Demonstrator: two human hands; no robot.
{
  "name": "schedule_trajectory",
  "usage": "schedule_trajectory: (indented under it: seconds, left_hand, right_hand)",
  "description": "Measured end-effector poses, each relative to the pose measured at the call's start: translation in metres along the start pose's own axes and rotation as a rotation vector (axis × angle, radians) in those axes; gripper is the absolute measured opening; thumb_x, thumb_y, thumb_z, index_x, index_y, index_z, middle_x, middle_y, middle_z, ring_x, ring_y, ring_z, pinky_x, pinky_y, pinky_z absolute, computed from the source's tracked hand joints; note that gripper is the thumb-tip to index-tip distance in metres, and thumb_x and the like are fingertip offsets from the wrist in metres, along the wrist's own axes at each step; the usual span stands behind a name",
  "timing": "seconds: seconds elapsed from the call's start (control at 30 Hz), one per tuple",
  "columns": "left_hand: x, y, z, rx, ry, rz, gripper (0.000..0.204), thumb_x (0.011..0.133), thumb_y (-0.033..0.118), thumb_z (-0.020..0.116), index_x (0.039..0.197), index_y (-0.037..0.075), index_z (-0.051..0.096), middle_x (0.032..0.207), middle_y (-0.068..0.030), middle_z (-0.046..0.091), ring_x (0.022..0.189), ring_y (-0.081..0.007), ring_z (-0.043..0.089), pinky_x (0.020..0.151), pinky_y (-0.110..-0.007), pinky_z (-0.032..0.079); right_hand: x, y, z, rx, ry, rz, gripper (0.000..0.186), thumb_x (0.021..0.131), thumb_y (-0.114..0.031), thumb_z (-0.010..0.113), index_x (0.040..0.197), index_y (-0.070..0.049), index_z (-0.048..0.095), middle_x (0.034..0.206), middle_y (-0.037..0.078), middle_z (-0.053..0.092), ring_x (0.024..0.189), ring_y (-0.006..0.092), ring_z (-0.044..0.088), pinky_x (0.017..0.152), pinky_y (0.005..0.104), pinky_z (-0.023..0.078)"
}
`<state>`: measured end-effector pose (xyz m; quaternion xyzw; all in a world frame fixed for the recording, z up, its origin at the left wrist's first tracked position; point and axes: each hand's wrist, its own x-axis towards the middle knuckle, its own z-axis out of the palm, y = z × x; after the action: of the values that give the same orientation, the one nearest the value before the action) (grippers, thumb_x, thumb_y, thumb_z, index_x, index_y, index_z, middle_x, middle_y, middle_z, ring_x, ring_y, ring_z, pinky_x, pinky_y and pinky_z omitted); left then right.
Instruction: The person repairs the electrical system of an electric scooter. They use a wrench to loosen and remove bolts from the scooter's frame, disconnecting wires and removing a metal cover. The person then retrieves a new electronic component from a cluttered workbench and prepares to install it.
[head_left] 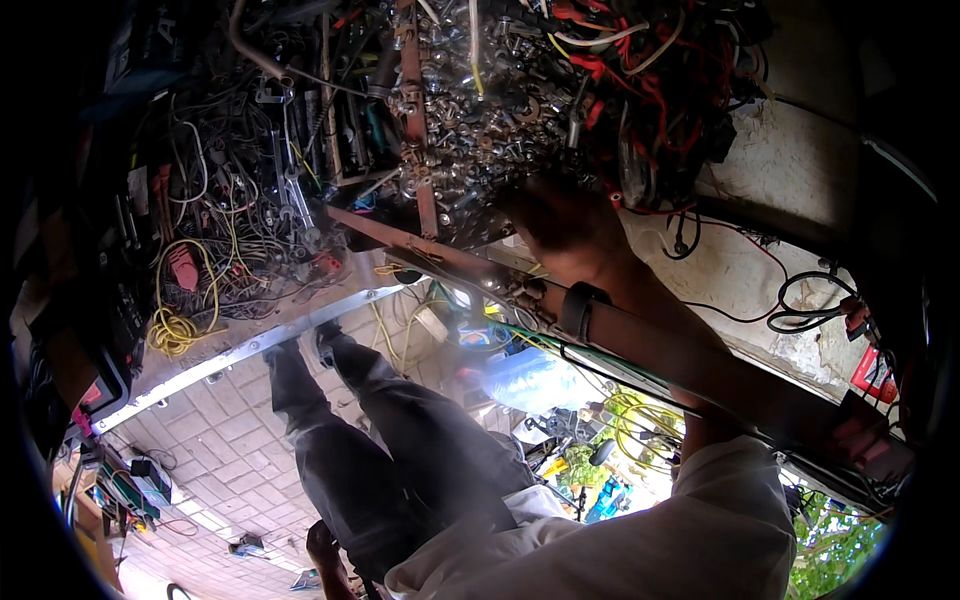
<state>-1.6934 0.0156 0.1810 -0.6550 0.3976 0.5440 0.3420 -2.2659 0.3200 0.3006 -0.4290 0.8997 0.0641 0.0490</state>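
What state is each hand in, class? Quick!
Left hand: beside the trouser leg; grip cannot be told.
Right hand: by loose hardware; shadowed, grip cannot be told.

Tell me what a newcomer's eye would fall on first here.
Probably the big heap of bolts at the top middle, with the blurred right hand at its lower edge; whether it holds anything is unclear. Next would likely come the tangle of red and black wires right of the heap, then the yellow cord coiled at the left.
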Motion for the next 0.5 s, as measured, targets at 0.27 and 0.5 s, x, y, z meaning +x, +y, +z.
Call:
schedule_trajectory:
  seconds: [0.27,0.5]
  left_hand:
    - [0.0,-0.01,0.004,-0.035,0.018,0.018,0.026,0.08,0.029,0.059,0.098,0.009,0.06,0.084,-0.0012,0.061,0.073,-0.0121,0.057,0.061,-0.027,0.046]
    - [0.014,-0.031,-0.005,-0.075,0.012,-0.006,0.026,0.079,0.027,0.06,0.097,0.008,0.06,0.083,-0.0038,0.061,0.073,-0.0159,0.058,0.06,-0.031,0.047]
  right_hand:
    - [0.01,0.011,-0.001,0.014,-0.045,-0.144,0.017,0.066,-0.007,0.063,0.083,-0.01,0.061,0.083,0.003,0.055,0.071,0.0207,0.057,0.055,0.0306,0.049]
    - [0.003,0.013,0.01,-0.036,0.012,-0.135,0.02,0.061,-0.015,0.063,0.08,-0.01,0.057,0.073,0.003,0.049,0.065,0.0228,0.056,0.051,0.0346,0.047]
